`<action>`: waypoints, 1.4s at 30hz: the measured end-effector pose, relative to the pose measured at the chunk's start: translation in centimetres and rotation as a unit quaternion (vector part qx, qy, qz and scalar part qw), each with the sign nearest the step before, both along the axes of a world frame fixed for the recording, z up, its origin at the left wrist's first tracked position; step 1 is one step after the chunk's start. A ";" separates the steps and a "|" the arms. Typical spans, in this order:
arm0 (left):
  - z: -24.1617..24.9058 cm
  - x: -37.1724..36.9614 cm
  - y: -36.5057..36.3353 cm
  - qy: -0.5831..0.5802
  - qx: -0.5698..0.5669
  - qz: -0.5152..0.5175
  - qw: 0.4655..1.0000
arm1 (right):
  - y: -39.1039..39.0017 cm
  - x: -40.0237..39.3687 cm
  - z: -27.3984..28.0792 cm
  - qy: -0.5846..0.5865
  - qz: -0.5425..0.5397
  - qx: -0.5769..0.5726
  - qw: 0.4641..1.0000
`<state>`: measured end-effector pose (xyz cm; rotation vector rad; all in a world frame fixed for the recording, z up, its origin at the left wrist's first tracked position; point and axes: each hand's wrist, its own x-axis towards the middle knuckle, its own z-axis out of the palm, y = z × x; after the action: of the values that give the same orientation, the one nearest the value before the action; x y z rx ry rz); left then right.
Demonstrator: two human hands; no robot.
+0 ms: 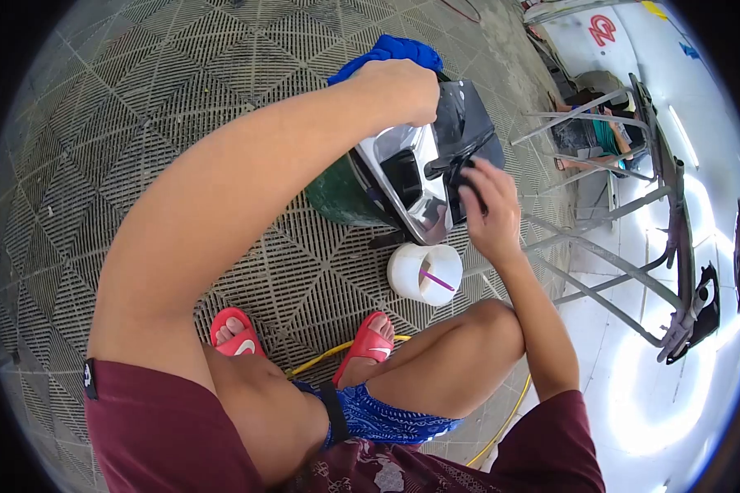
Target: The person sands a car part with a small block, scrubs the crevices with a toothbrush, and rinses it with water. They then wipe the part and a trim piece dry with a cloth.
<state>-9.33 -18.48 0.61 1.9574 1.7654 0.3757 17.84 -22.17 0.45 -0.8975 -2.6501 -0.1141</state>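
Note:
A glossy black and chrome car part that looks like a headlight (427,156) rests tilted on a dark green container (341,195). My left hand (403,89) is over its far upper edge, curled, with the back of the hand up; the fingertips and whatever they grip are hidden. At the near right side, my right hand (493,205) has its bent fingers and thumb around a black portion of the headlight. A crumpled blue cloth (390,54) lies just beyond my left hand. Below the part stands a white tub (407,275) holding a purple-edged strip (438,280).
Grey slatted floor tiles (173,148) spread around my red sandals (238,333). A yellow hose (316,358) runs behind my feet. On the right, a metal stand (608,246) carries panels. Past it, another person (604,135) is partly visible near a white wall.

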 end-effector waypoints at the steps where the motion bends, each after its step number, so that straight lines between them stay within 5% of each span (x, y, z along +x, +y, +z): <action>1: -0.3 -0.2 -0.2 -0.007 0.023 0.001 1.000 | -0.6 0.8 0.2 -0.022 0.043 -0.011 0.999; 6: -0.4 -0.1 0.3 0.002 0.012 -0.006 1.000 | 0.6 1.6 -0.5 0.016 -0.067 0.001 0.998; 8: -0.8 -0.3 0.1 -0.013 0.036 0.000 0.999 | -0.3 1.6 0.0 -0.013 0.032 -0.021 0.999; 12: -0.6 0.0 -0.2 0.002 0.048 -0.002 0.999 | 1.1 0.5 -0.4 0.012 -0.030 -0.006 0.999; 22: -0.2 -0.3 -0.3 -0.003 0.028 0.012 1.000 | 0.2 1.3 0.0 -0.019 0.037 -0.031 0.999; 26: -0.8 -0.3 0.0 0.008 0.041 -0.013 0.999 | 0.7 1.1 -0.4 0.019 -0.049 -0.018 0.998; 28: -0.7 -0.4 0.2 0.004 0.037 -0.015 0.999 | -0.6 0.9 0.2 -0.021 0.047 -0.030 0.998; 32: -1.1 -0.6 0.0 -0.006 0.072 -0.007 0.997 | 1.3 1.2 -0.7 0.019 -0.035 -0.020 0.999; 42: -1.2 -0.1 0.0 0.007 0.074 0.008 0.997 | -0.3 0.8 0.2 -0.017 0.024 -0.043 0.999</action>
<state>-9.43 -18.46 -0.54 2.0525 1.8085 0.5128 18.64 -22.51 0.67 -0.8662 -2.7240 -0.0038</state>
